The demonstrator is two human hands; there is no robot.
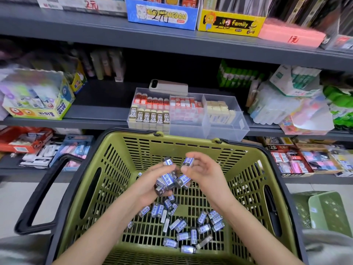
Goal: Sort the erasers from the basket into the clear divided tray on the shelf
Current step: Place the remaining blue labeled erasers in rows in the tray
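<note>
Your left hand point(152, 185) curls its grip round a bunch of erasers point(168, 181); your right hand point(205, 172) pinches one. More lie loose in the basket point(107, 169). They look light and slick-sleeved, so pinch across the sides. The clear tray point(227, 131) sits far, on the shelf point(95, 111).

The grey metal shelf point(99, 111) carries the clear divided tray point(227, 131) at its front edge, a phone point(168, 86) at the tray's back, a Power Glue box point(38, 109) left, green glue sticks point(238, 77) right.
</note>
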